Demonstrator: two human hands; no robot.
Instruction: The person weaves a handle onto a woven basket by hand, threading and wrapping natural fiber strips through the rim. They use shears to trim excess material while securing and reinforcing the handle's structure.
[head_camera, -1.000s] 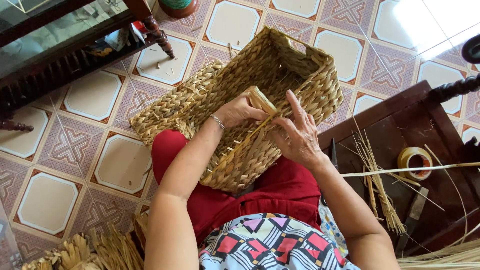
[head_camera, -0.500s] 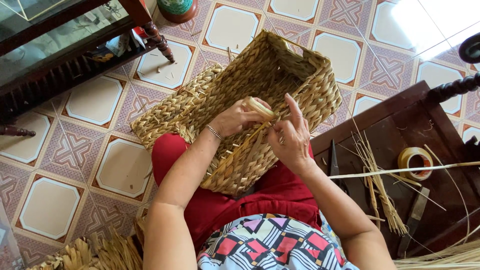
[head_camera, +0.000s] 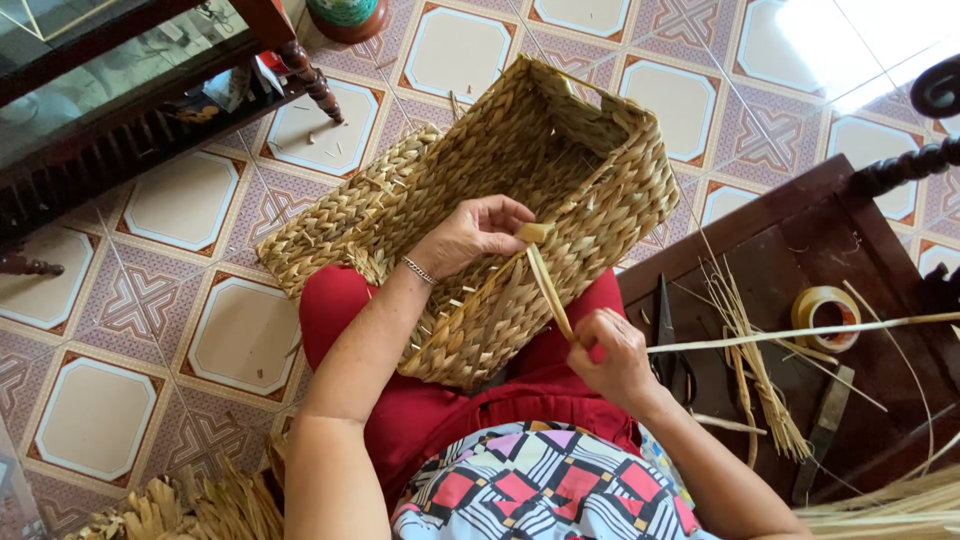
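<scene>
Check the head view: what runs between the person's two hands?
A flat pale straw strand spans the gap, pinched by the left hand at the woven basket rim and by the right hand lower down, seen in the head view.

A single head-worn camera looks steeply down, close over the lap, basket (head_camera: 500, 210) and tiled floor (head_camera: 180, 200).
</scene>
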